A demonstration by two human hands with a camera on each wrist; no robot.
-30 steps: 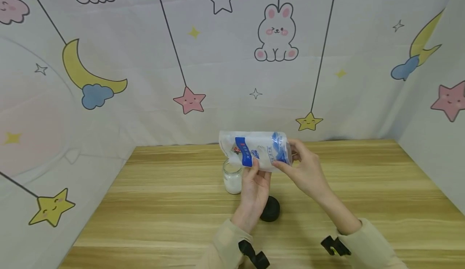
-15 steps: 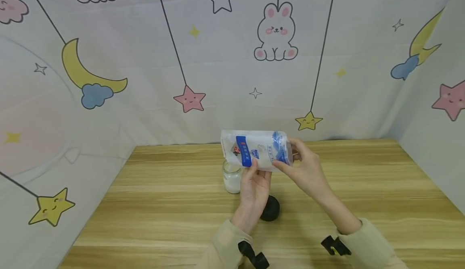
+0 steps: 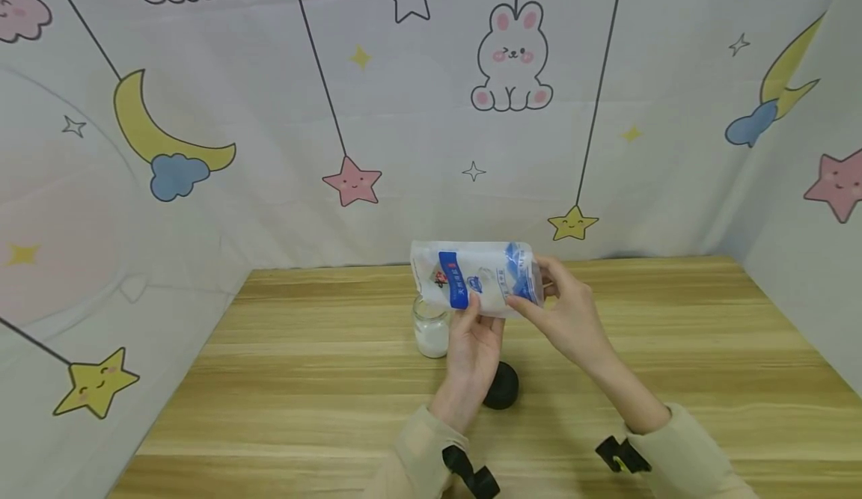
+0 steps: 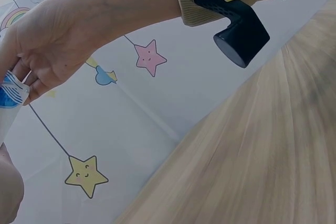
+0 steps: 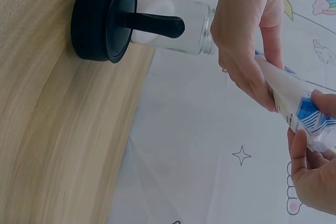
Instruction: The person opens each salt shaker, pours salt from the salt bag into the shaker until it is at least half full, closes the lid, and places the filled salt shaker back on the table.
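Observation:
A white and blue plastic pouch [image 3: 488,278] lies sideways in the air between both hands. Its left end overlaps the mouth of a glass jar [image 3: 431,334] that has white contents low inside. My left hand [image 3: 474,346] grips the pouch from below, thumb on the printed front. At the pouch's right end, my right hand [image 3: 569,319] pinches the blue-patterned base between thumb and fingers. Behind the left wrist, a round black lid [image 3: 501,387] rests on the table; the right wrist view shows a black handle [image 5: 155,24] sticking out from it.
The wooden table [image 3: 303,394] runs back to a white cloth backdrop [image 3: 417,125] printed with stars, moons and rabbits. Cloth also hangs along the left and right sides. A black camera [image 4: 239,38] is strapped over the right sleeve.
The pouch's left end has shifted slightly to the right, and its front looks smoother. Both hands keep their hold almost unmoved; jar and lid stay in place.

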